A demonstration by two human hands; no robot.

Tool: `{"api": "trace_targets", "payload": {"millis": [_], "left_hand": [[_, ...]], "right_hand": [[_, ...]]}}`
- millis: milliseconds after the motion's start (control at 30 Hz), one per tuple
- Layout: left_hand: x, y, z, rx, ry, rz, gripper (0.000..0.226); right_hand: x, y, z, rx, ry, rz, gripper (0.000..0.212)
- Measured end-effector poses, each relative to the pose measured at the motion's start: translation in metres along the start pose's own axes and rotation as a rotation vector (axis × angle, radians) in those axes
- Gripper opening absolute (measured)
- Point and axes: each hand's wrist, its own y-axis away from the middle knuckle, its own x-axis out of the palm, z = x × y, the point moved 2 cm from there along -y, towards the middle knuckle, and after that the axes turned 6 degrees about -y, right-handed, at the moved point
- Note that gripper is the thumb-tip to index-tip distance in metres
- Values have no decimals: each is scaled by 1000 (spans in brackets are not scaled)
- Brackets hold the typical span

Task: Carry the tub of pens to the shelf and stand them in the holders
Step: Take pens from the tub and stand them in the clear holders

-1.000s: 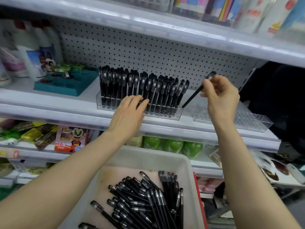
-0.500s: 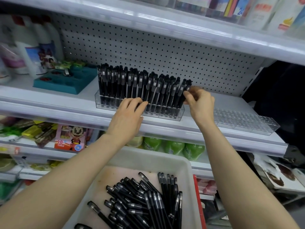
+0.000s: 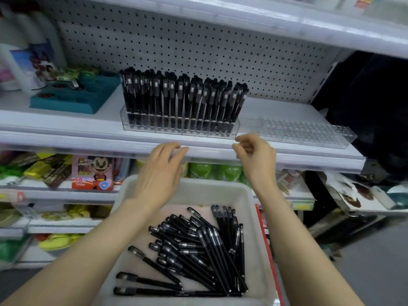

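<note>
Left hand point(image 3: 159, 173) hovers flat, right hand point(image 3: 256, 160) loosely curled, both empty, above black pens point(image 3: 198, 246) heaped in a white tub point(image 3: 212, 193).

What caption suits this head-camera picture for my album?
Empty left hand and right hand hover between a tub of black pens and a filled pen holder.
</note>
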Motion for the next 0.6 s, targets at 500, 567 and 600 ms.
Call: {"api": "trace_targets", "payload": {"millis": [500,567,600], "left_hand": [[41,64,25,-121,-146,187,67],[42,65,27,-109,-151,173,72],[43,66,28,-104,-153,164,74]], "right_hand": [[49,161,-21,307,865,770,78],[52,155,-22,333,835,780,70],[54,150,-22,353,812,795,68]]}}
